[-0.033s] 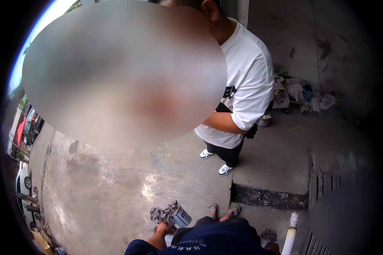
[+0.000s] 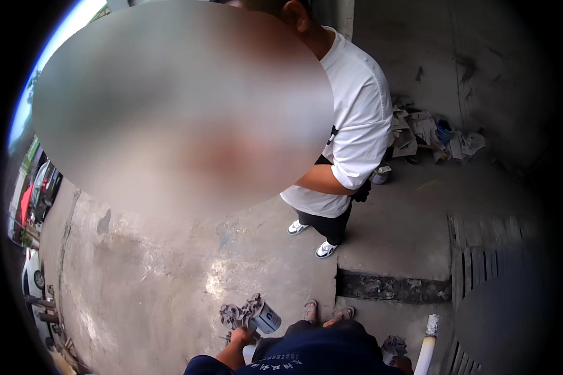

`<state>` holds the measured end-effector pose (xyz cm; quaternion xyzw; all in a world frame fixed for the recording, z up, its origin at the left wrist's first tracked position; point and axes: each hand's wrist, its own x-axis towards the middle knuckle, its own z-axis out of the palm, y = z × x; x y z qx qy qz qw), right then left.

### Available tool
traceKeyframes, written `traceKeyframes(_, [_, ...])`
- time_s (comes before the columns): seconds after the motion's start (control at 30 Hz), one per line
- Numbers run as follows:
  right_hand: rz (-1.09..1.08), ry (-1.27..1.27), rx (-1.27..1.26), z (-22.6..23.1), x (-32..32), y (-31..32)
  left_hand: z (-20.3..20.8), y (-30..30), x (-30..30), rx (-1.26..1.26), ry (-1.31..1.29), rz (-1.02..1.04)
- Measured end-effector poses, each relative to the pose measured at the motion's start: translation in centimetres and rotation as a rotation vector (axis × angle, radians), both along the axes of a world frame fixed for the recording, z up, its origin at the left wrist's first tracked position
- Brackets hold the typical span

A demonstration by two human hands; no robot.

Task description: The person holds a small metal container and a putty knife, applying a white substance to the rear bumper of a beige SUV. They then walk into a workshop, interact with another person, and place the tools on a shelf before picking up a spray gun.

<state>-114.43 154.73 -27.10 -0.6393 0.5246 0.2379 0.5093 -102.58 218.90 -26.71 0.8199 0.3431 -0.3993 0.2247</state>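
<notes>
My left hand [image 2: 241,336] is low in the head view, with its fingers closed at a pale, tilted can [image 2: 267,317]. Grey, jagged lumpy pieces [image 2: 236,315] bunch against that can; what exactly the fingers grip is hard to make out. At the lower right only a bit of my right hand [image 2: 405,364] shows beside my dark blue shirt, its fingers hidden. Close to it are another pale can [image 2: 389,359] and similar grey lumps [image 2: 395,344]. A burning cigarette [image 2: 426,350] with a long ash tip looms large near the camera.
A person in a white shirt [image 2: 360,106] stands facing left ahead of me. A sunken trench [image 2: 391,287] crosses the concrete, beside slatted boards [image 2: 481,259]. Crumpled paper and scraps [image 2: 435,134] lie behind the person. Parked cars [image 2: 34,272] line the far left.
The whole scene has shifted slightly left in the view, the standing person with it. My left hand and the can beside it keep nearly the same place.
</notes>
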Motion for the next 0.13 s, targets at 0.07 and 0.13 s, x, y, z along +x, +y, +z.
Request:
traceKeyframes(0.07, [0.054, 0.022, 0.011, -1.6, -2.9, 0.2, 2.0, -0.4, 2.1, 0.037, -0.055, -0.047])
traceKeyframes(0.13, [-0.092, 0.019, 0.067, -6.7, -7.4, -0.6, 2.2, -1.0, 4.4, 0.044, -0.083, -0.168])
